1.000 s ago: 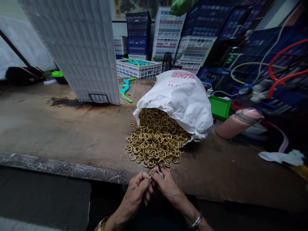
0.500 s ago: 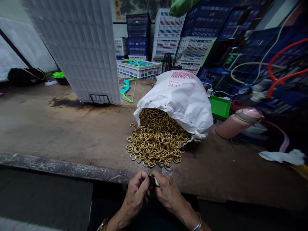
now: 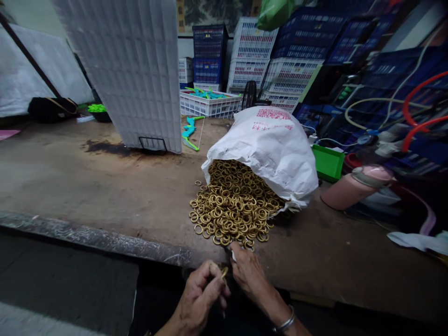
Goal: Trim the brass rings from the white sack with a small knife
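Between the thumb and fingers of my left hand point(image 3: 203, 294) is a gold-coloured ring point(image 3: 224, 272), held just off the table's front edge. My right hand point(image 3: 249, 270) reaches to the near edge of a heap of such rings point(image 3: 231, 210), its fingers closed around a small dark tool point(image 3: 229, 250) with something white beside it. The tool's shape is mostly hidden by the fingers. The rings spill from the mouth of a white woven sack point(image 3: 269, 140) lying on its side.
A grey ribbed panel point(image 3: 140, 79) stands on the wooden table point(image 3: 105, 191) at left. Behind the sack lie a blue-green toy bow point(image 3: 189, 128) and a white crate point(image 3: 210, 107). At right are a green tray point(image 3: 327, 162) and a pink bottle point(image 3: 353, 189).
My hands, together half a second ago, have parted. The right one has moved forward to the heap, while the left one stays back with a ring now showing. The view has shifted slightly.
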The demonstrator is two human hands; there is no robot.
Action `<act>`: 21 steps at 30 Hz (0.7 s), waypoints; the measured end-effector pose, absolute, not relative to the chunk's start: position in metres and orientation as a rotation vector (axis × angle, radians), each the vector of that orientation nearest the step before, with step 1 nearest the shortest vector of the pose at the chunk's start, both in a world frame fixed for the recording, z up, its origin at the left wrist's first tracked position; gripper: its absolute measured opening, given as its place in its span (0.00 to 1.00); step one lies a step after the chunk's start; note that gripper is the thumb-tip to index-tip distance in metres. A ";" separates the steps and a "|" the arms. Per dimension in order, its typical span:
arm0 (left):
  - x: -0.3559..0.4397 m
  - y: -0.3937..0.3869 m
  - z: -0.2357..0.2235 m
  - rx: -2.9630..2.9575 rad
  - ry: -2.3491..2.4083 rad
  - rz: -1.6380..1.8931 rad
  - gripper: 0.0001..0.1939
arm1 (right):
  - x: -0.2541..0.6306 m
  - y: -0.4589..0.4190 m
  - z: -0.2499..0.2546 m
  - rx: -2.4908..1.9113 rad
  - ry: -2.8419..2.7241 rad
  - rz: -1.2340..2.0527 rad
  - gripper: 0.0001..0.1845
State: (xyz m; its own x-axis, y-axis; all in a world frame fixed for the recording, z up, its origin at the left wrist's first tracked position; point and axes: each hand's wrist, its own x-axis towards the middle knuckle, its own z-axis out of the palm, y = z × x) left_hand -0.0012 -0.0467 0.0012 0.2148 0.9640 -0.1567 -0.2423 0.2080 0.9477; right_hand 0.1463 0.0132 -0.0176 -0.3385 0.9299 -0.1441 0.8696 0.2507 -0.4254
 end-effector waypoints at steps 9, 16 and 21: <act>-0.030 -0.044 -0.009 1.012 1.259 1.256 0.12 | 0.100 0.033 -0.002 -1.564 -2.500 0.321 0.23; -0.041 -0.044 -0.008 1.470 1.400 1.387 0.04 | 0.080 0.045 -0.001 -1.649 -2.662 0.185 0.14; -0.042 -0.045 -0.014 1.512 1.401 1.396 0.05 | 0.080 0.048 0.000 -1.665 -2.655 0.168 0.08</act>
